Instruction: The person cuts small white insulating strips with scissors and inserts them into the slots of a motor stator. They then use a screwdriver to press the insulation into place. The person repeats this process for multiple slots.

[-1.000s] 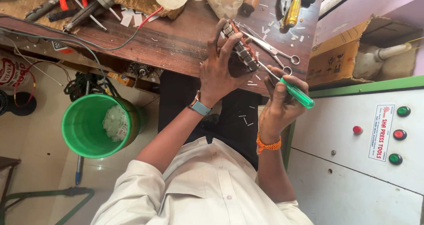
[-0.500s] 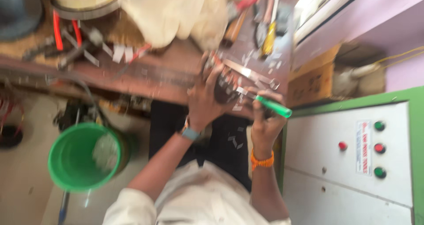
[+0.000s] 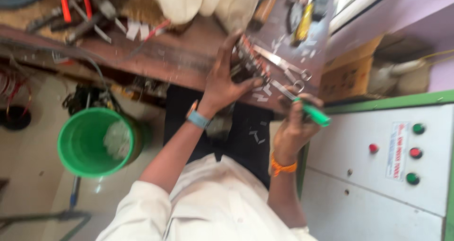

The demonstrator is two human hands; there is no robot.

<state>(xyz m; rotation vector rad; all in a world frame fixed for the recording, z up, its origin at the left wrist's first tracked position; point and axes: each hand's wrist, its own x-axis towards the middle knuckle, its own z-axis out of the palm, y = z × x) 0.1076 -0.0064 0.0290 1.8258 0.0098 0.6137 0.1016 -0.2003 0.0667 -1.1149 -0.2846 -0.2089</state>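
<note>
The left hand (image 3: 222,82) spreads over a small metal part with copper windings (image 3: 249,56) at the tabletop (image 3: 156,52) edge, steadying it; the right hand (image 3: 295,125) is closed round a green-handled screwdriver (image 3: 305,107), tip angled toward the part; seemingly mid-adjustment, needing careful tip placement; a green bucket (image 3: 92,141) sits below.

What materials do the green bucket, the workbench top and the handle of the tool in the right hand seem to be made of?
Green bucket: probably plastic, with an even bright colour and a smooth, slightly shiny wall.
Workbench top: apparently wood, brown, worn and matt, with streaks like grain; blur leaves this open.
Tool handle in the right hand: likely plastic, of uniform glossy green. Its blade looks like bare grey metal.
</note>
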